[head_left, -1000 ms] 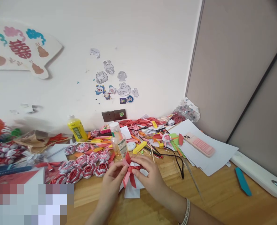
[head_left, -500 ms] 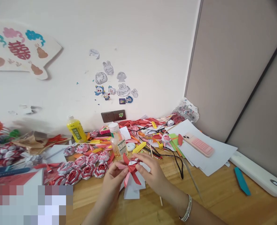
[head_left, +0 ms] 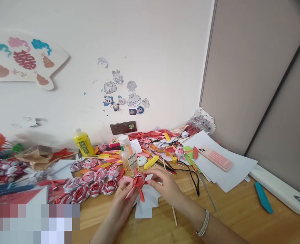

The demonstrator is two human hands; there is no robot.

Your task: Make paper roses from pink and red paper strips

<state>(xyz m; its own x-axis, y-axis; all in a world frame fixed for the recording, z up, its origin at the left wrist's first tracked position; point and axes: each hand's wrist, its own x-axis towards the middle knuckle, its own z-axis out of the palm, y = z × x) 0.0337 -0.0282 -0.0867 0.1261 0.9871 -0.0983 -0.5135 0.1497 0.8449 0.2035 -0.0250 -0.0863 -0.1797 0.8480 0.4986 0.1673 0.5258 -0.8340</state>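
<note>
Between my hands is a red and pink folded paper flower [head_left: 139, 181] with strips sticking out around it. My left hand [head_left: 123, 197] grips it from the left, thumb and fingers closed on the pink strips. On the right side, my right hand [head_left: 162, 183] pinches the edge of the flower with thumb and forefinger. White paper slips [head_left: 144, 212] lie on the wooden table [head_left: 180, 222] beneath it. Finished-looking red and white paper roses [head_left: 95, 188] sit in rows left of my hands.
Behind my hands stand a clear bottle [head_left: 128, 158] and a yellow drink bottle [head_left: 84, 143]. Coloured paper strips [head_left: 152, 137] heap along the wall. To the right are a pink phone [head_left: 216, 158] on white sheets, a black cable [head_left: 194, 176], a teal cutter-like object [head_left: 263, 198] and a thin stick [head_left: 174, 216].
The flower has turned in my fingers, and its red strips point in other directions. My right hand has shifted slightly to the right. The view has tilted up a little.
</note>
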